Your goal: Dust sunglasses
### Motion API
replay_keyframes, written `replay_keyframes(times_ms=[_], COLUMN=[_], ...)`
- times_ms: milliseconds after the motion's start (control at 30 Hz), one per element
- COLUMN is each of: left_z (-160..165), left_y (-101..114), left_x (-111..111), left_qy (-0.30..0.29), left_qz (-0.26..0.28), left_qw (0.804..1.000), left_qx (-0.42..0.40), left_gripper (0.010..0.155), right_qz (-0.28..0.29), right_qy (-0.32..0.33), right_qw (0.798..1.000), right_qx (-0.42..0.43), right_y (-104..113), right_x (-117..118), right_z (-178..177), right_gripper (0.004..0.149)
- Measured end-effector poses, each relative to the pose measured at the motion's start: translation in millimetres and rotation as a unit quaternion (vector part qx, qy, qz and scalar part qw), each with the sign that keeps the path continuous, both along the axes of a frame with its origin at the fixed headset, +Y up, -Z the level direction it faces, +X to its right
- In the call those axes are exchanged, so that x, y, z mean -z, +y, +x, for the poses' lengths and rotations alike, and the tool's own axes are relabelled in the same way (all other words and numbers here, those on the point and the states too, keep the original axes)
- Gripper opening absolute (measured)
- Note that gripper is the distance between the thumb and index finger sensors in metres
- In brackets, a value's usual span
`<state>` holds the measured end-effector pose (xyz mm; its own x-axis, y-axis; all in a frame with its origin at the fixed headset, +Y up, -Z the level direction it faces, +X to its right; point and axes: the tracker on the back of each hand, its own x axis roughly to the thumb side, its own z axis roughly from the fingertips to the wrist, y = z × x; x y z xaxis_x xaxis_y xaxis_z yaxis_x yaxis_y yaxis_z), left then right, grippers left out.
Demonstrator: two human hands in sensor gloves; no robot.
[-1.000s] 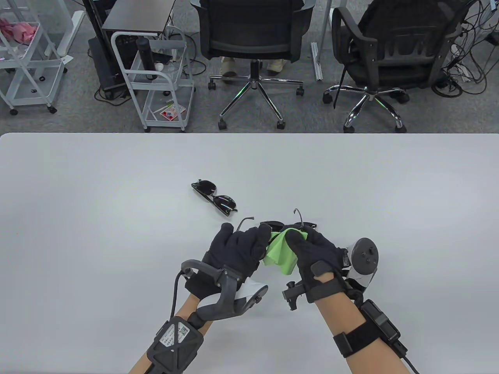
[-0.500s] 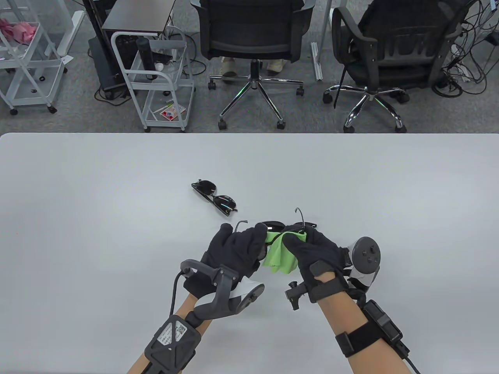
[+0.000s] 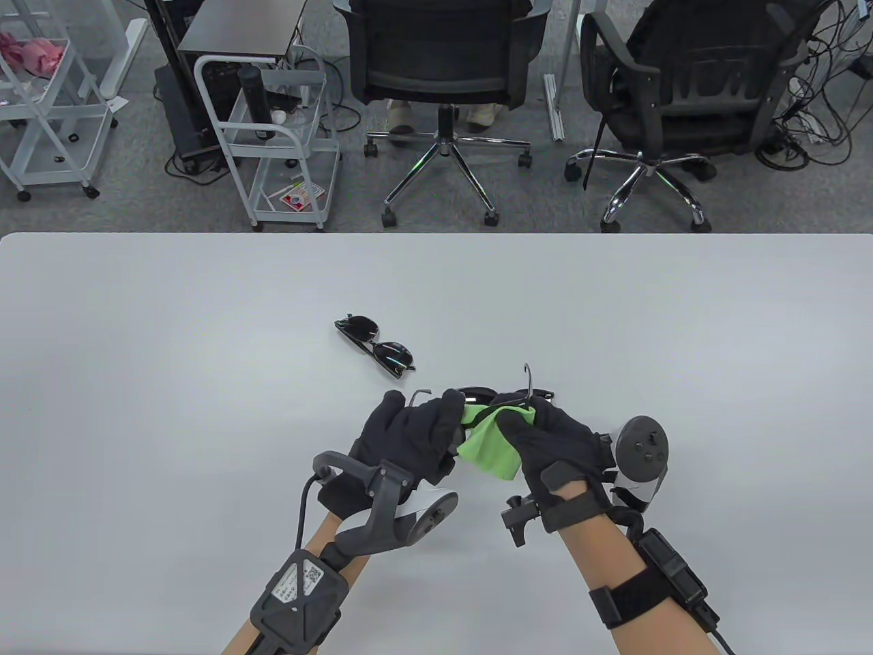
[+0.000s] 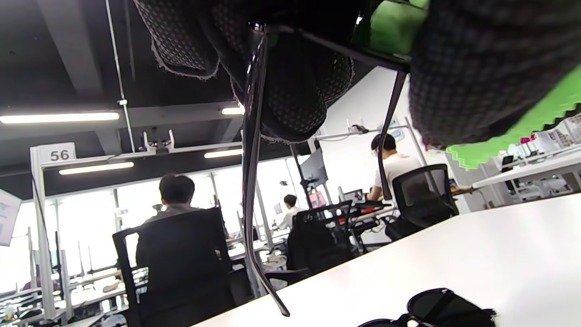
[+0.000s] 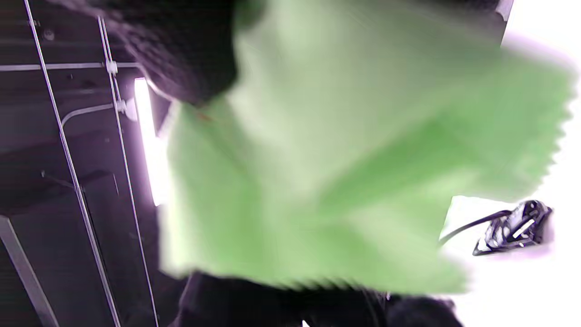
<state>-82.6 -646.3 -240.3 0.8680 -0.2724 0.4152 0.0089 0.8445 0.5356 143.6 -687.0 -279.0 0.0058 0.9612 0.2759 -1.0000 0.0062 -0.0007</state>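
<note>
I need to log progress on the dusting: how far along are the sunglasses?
Nothing shows as finished. In hand: the left hand holds a pair of sunglasses above the table, and the right hand pinches the green cloth against it. The second pair lies folded on the table, touched by neither hand; whether it was dusted cannot be told.

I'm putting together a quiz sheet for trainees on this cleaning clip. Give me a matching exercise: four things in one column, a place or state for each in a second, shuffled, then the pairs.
1. green cloth
2. held sunglasses
3. spare sunglasses
4. left hand

A. lying folded on the table
B. gripping one end of the frame
C. pinched in the right hand
D. lifted between both hands, arms unfolded

Pairs: 1-C, 2-D, 3-A, 4-B
</note>
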Motion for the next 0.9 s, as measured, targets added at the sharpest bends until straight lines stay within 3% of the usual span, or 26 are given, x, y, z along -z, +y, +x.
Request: replay_keyframes(times_ms=[100, 200, 267, 333, 467, 533, 700, 900], left_z=[1, -6, -7, -8, -1, 0, -12, -20], left_y=[2, 1, 1, 0, -2, -3, -1, 8], left_x=[0, 1, 1, 1, -1, 0, 8, 7], left_qy=[-0.001, -0.005, -0.002, -0.003, -0.011, -0.01, 0.0, 0.004], left_qz=[0.003, -0.006, -0.006, -0.003, -0.001, -0.005, -0.027, -0.02], left_qw=[1.0, 1.0, 1.0, 1.0, 1.0, 1.0, 0.999, 0.998], left_qx=[0.001, -0.001, 0.002, 0.007, 0.023, 0.021, -0.029, -0.065], left_gripper=[0.097, 0.098, 0.098, 0.098, 0.099, 0.099, 0.099, 0.099], right_qz=[-0.003, 0.001, -0.001, -0.006, -0.006, -0.024, -0.048, -0.025], right_qy=[0.024, 0.109, 0.128, 0.111, 0.011, 0.018, 0.134, 0.221], right_qw=[1.0, 0.994, 0.992, 0.994, 0.999, 1.0, 0.987, 0.975], right_qx=[0.01, 0.017, 0.003, 0.013, -0.032, -0.005, 0.069, 0.011], right_y=[-1, -3, -3, -4, -3, -8, -19, -17], right_x=[2, 7, 8, 6, 3, 4, 10, 10], right_z=[3, 3, 1, -1, 2, 4, -3, -24], right_gripper=[0.044, 0.044, 0.044, 0.044, 0.04, 0.041, 0.055, 0.059])
